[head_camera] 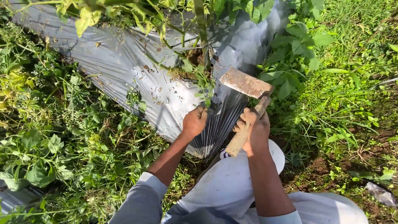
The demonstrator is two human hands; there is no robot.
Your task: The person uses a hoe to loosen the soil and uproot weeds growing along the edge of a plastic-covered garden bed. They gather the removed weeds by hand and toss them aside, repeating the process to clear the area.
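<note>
Mid-chop at centre frame: right hand (256, 132) w/ closed grip on hoe (245, 83) handle, blade over plastic mulch (124, 62). Left hand (194, 121) fisted, pinching the sheet by the plant stem (201, 25); next stroke likely needs care near it.

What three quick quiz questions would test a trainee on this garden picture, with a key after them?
1. True or false: the right hand grips the wooden handle of a hammer.
2. What does the left hand touch? A) the plastic sheet B) a bucket C) a rope
3. Fill in: the plant stem rises through a hole in the ____ sheet.

Key: 1 true; 2 A; 3 plastic.
</note>
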